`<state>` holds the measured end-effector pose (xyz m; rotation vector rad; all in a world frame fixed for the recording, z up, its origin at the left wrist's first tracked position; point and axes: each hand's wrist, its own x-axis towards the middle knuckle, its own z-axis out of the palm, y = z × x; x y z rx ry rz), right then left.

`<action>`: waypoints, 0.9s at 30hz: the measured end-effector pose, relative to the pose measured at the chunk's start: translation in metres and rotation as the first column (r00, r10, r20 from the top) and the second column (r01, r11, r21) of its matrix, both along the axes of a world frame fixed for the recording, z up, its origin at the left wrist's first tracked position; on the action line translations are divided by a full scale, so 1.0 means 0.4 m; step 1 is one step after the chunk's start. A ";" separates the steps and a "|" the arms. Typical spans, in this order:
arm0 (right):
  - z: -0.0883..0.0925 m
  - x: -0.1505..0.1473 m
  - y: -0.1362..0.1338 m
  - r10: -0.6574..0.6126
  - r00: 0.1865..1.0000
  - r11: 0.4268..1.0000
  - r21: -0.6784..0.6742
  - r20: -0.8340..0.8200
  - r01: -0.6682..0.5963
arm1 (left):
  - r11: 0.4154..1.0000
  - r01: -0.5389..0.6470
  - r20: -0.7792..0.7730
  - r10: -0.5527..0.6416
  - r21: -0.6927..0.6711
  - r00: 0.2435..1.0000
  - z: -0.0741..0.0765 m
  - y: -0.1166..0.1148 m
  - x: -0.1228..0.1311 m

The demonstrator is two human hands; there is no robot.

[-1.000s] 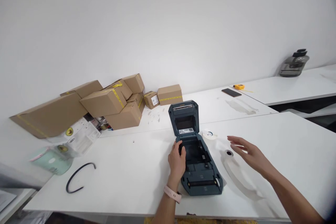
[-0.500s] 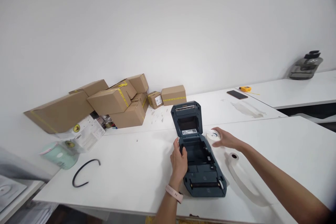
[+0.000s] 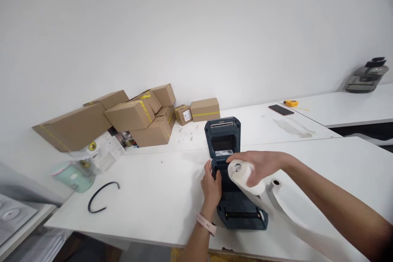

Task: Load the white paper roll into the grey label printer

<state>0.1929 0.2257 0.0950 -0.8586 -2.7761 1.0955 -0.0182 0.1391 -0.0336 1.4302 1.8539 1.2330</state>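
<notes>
A dark blue-grey label printer (image 3: pixel 242 222) lies on the white table with its lid (image 3: pixel 223 129) raised. My left hand (image 3: pixel 211 186) is closed on the printer's left side wall, thumb over the inner edge and fingers outside. My right hand (image 3: pixel 260 168) grips a white paper roll (image 3: pixel 238 174) from its right side, tilted above the printer's bay and hiding part of it. The roll's core hole faces up and left. A second, smaller paper roll (image 3: pixel 275 186) stands right of the printer, its loose strip (image 3: pixel 291 217) curling toward the table's front edge.
Cardboard boxes (image 3: pixel 132 116) are piled at the back left by the wall. A black curved cable (image 3: pixel 92 196) and a mint-green container (image 3: pixel 73 178) are at the left. Farther back right are a phone (image 3: pixel 281 109), a yellow tape measure (image 3: pixel 291 103) and a dark bottle (image 3: pixel 365 77).
My right hand has lifted the paper roll from the table beside the printer and brought it left over the open bay. My left hand keeps its hold on the printer.
</notes>
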 end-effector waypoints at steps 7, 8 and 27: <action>-0.016 -0.198 0.007 0.047 0.925 0.972 0.195 0.378 -0.129 | 1.000 -0.008 0.053 0.009 -0.008 0.999 -0.009 -0.002 -0.006; -0.018 -0.203 0.011 0.052 0.919 0.973 0.187 0.390 -0.134 | 1.000 -0.011 0.064 0.011 -0.003 0.998 -0.010 -0.002 -0.007; -0.098 -0.103 0.035 0.098 0.995 0.960 -0.266 0.028 -0.087 | 0.999 -0.042 0.276 0.049 -0.031 0.960 -0.008 0.003 -0.023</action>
